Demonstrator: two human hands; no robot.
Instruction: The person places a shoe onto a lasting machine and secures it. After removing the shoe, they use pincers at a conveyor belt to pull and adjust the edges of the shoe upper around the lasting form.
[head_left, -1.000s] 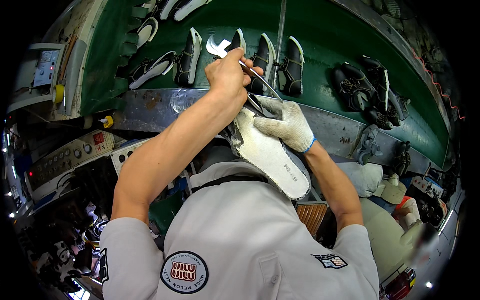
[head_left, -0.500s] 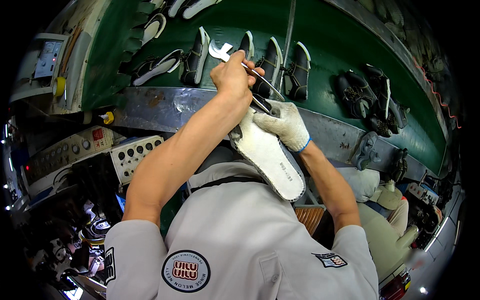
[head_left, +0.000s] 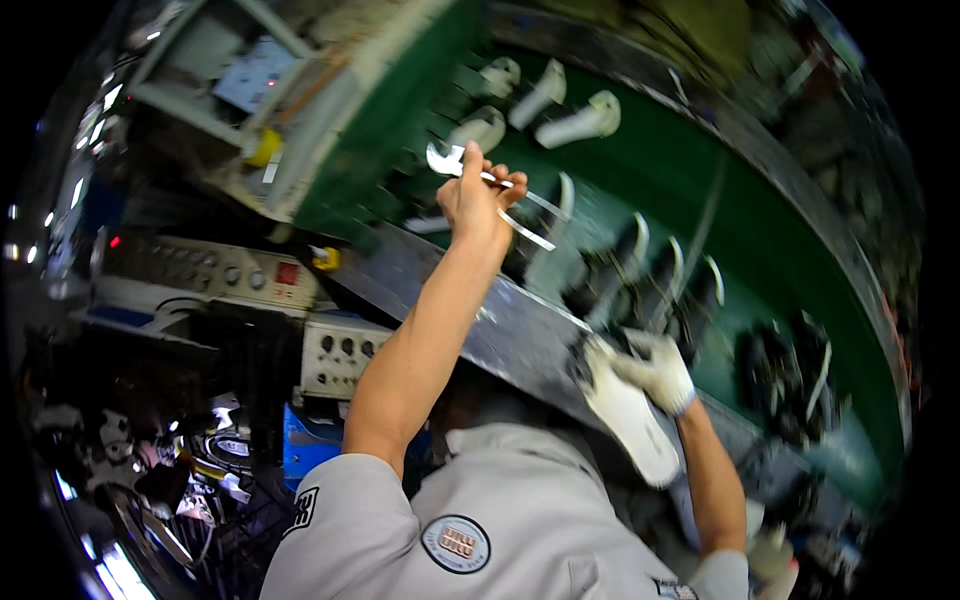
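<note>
My bare left hand [head_left: 478, 205] is closed round silver lasting pincers [head_left: 443, 160]. Their hooked jaw end sticks out past my thumb, and two thin handles spread apart on the other side of the hand. My right hand [head_left: 660, 372], in a white knit glove, grips a dark shoe upper with a white insole [head_left: 632, 425] facing up. Gloved fingers lie over one end of it, while the other end slants down toward my chest. Pincers and shoe are well apart. Motion blur hides the finer detail of the shoe's edge.
Ahead runs a green-surfaced bench [head_left: 740, 260] with a metal front edge [head_left: 515, 330]. Several dark shoes [head_left: 625, 265] stand in a row on it, with more shoes [head_left: 785, 375] heaped at the right. Control panels [head_left: 215, 268] and a blue box [head_left: 308, 445] are on the left.
My left hand has drawn the pincers away from the shoe, out to the left. The shoe and my right hand now sit lower and further right in the picture, and the whole view has turned.
</note>
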